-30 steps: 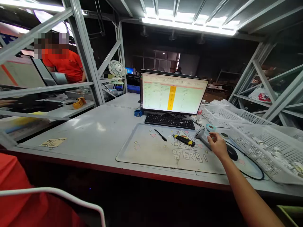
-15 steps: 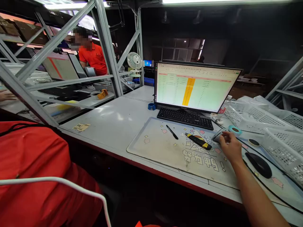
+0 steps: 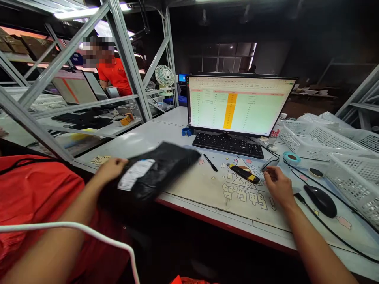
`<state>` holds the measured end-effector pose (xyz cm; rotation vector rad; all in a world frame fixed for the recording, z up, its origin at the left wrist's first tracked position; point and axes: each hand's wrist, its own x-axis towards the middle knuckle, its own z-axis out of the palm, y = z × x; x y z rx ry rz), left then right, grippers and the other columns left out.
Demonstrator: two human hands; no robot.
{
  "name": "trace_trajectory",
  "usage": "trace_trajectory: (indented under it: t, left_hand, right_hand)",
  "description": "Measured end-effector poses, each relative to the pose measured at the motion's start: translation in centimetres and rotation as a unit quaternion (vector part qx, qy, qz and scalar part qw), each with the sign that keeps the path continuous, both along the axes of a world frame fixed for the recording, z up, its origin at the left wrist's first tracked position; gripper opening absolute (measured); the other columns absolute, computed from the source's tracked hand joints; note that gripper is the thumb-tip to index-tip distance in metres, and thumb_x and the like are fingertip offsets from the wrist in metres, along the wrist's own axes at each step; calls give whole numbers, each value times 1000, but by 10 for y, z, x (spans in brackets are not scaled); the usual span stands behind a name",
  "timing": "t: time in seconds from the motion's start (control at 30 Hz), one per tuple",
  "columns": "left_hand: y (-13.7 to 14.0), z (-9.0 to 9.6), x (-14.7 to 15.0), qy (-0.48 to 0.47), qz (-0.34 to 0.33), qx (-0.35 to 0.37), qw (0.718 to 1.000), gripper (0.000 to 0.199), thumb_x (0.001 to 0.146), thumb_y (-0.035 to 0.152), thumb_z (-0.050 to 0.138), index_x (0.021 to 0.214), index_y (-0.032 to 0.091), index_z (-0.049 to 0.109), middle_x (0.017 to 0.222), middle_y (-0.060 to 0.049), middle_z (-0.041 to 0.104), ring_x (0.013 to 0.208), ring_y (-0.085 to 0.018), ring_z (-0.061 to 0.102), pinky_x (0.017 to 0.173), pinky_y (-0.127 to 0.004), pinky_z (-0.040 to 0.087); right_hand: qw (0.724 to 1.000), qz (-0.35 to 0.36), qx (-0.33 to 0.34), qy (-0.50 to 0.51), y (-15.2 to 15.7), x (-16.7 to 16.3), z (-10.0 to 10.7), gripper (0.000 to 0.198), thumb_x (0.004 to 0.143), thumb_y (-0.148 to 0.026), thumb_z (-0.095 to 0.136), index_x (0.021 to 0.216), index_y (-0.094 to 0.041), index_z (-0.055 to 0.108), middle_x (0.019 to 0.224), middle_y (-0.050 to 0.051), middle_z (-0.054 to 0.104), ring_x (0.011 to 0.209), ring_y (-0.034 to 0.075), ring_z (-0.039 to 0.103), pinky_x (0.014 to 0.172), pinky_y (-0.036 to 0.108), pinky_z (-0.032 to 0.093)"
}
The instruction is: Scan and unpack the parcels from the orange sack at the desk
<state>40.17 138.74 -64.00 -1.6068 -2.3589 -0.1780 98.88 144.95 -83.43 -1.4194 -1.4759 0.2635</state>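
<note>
A black plastic mailer bag (image 3: 170,165) with a white label (image 3: 136,174) hangs over the front left of the desk, blurred by motion. My left hand (image 3: 114,170) is closed on its left edge. On the right, my right hand (image 3: 276,182) has its fingers curled at a small, flat grey object (image 3: 270,162), which is tilted up from the desk mat; its kind is unclear. Left of that hand lies a black and yellow utility knife (image 3: 243,173), with a black pen (image 3: 210,162) further left. A black computer mouse (image 3: 320,201) sits to the right.
A monitor (image 3: 237,106) showing a spreadsheet and a black keyboard (image 3: 227,145) stand behind the mat. White perforated baskets (image 3: 352,173) and a teal tape roll (image 3: 291,158) are at right. A metal frame (image 3: 127,59) rises at left, with a person in red (image 3: 114,75) beyond.
My left hand has come into view from the left with the black mailer bag. The right hand has shifted slightly, and the grey object is now tilted more upright.
</note>
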Motion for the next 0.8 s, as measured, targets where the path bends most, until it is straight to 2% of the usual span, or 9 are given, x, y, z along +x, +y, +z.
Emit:
trace_trajectory:
  t: [0.07,0.1,0.17,0.23,0.37,0.47,0.57,0.67,0.8]
  left_hand:
    - [10,-6,3,1,2,2,1000,48,106,41,50,131,3,65,131,-23,69,122,-40,66,104,-57,54]
    - [15,-10,10,-3,-27,13,1000,53,108,42,44,138,1,60,138,-24,65,131,-41,61,111,-58,49]
    - [24,-23,33,-19,-117,30,992,61,109,48,37,151,6,51,154,-20,55,147,-37,48,123,-53,39]
    - [30,-42,61,-36,-174,-21,984,68,105,58,44,159,17,46,167,-13,43,156,-38,36,127,-54,32]
    - [31,-81,97,-25,-158,-182,970,75,103,71,39,169,35,29,178,-5,14,161,-49,13,124,-76,15]
    - [27,-93,98,-9,-164,-186,969,76,104,72,33,170,36,23,178,-6,10,162,-49,10,125,-76,13]
    - [26,-93,94,3,-167,-176,970,75,104,72,33,169,36,24,178,-6,13,161,-49,13,124,-76,15]
    - [26,-91,93,5,-167,-167,972,74,104,70,35,169,35,26,177,-6,15,161,-49,16,124,-75,18]
    - [25,-92,93,-1,-166,-165,972,73,104,71,37,168,36,27,177,-5,17,161,-48,17,125,-74,18]
  right_hand:
    - [1000,11,-10,-10,0,-3,1,42,90,-53,59,110,-17,69,86,9,74,72,22,68,68,36,56]
    - [1000,15,-15,-16,0,-5,1,41,90,-52,59,109,-17,69,86,9,74,71,22,68,68,35,56]
    - [999,25,-24,-27,-1,-11,4,39,90,-50,57,108,-17,70,88,9,74,71,21,67,66,34,55]
    - [998,35,-32,-35,-4,-18,6,39,91,-49,56,109,-17,69,89,9,73,72,21,67,67,34,54]
    - [994,78,-53,-58,-8,-29,12,39,92,-48,55,110,-16,68,89,9,73,74,22,67,71,35,55]
    - [989,110,-53,-78,0,-46,21,38,95,-46,52,112,-15,67,97,12,74,79,23,69,78,38,56]
    - [978,153,-76,-118,20,-87,39,37,98,-42,52,119,-15,66,110,14,75,90,24,71,86,38,56]
    - [941,177,-142,-251,45,-147,59,42,103,-36,50,137,-14,60,131,17,70,110,27,70,98,39,53]
    - [897,178,-191,-358,74,-214,69,44,100,-25,54,143,-14,59,130,19,69,112,30,69,92,39,54]
